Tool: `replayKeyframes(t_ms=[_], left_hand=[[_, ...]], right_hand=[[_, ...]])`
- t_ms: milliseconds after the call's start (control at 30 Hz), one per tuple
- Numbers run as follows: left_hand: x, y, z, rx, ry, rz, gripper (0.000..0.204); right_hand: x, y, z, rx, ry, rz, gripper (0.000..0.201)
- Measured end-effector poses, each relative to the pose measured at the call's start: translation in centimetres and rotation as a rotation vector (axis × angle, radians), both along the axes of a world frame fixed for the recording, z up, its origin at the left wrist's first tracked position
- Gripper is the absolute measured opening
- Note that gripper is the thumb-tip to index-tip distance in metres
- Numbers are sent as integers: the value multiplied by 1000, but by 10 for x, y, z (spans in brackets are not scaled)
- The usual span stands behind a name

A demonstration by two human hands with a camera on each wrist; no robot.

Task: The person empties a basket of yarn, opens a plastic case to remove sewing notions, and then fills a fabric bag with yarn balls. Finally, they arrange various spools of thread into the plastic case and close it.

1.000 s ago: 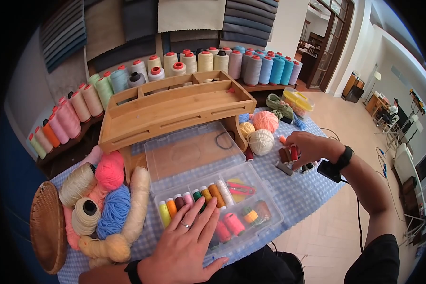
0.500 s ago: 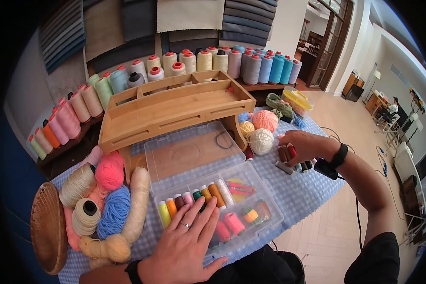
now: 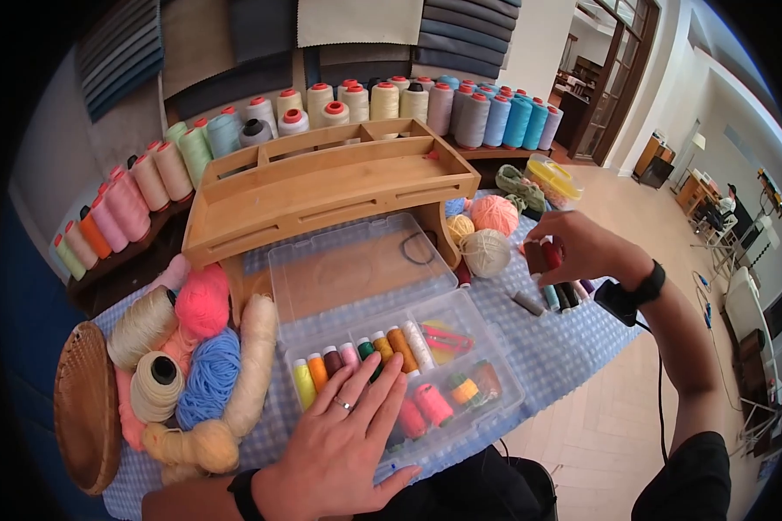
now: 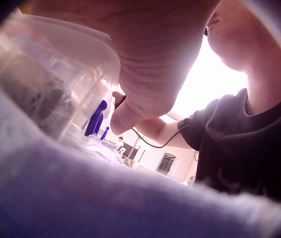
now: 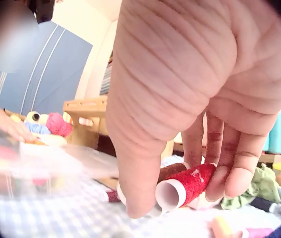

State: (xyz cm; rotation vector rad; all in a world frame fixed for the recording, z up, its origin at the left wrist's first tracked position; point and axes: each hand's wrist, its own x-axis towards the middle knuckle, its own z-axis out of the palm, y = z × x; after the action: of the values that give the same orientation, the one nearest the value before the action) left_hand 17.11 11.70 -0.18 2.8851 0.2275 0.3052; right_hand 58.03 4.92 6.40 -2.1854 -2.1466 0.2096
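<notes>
In the head view the left hand rests with spread fingers on the near edge of the clear plastic box, fingertips on the row of thread spools inside. The right hand is over the cloth at the right, pinching a red spool and a brown spool between thumb and fingers. The right wrist view shows the red spool with its white end toward the camera and the brown one beside it. A grey spool and several dark spools lie below that hand.
A wooden rack stands behind the box, cone threads behind it. Yarn skeins and a wicker basket are at left. Yarn balls and a yellow-lidded tub sit at back right.
The right hand has risen off the cloth with the red and brown spools in its fingers; the grey spool stays behind. The left hand holds its place on the box. The head view has shifted slightly.
</notes>
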Motion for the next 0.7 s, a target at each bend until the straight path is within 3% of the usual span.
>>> replayKeyframes(t_ms=[100,167,267,467,700], left_hand=[[0,1,-1,-11,-13,-3,92],[0,1,-1,-16,-9,-4,91],[0,1,-3,-23,-11,-1,91],[-1,1,-2,-1,-2,0,92],[1,-1,3,14,14,3,91]], right_hand=[[-35,0,27,32,95,-3,62],[-67,2,33,-29,328,49,63],[-101,13,21,14,285,387,60],[-117,32,-10,-17,244,380,63],[-115,27,-6,-140,335,311,65]])
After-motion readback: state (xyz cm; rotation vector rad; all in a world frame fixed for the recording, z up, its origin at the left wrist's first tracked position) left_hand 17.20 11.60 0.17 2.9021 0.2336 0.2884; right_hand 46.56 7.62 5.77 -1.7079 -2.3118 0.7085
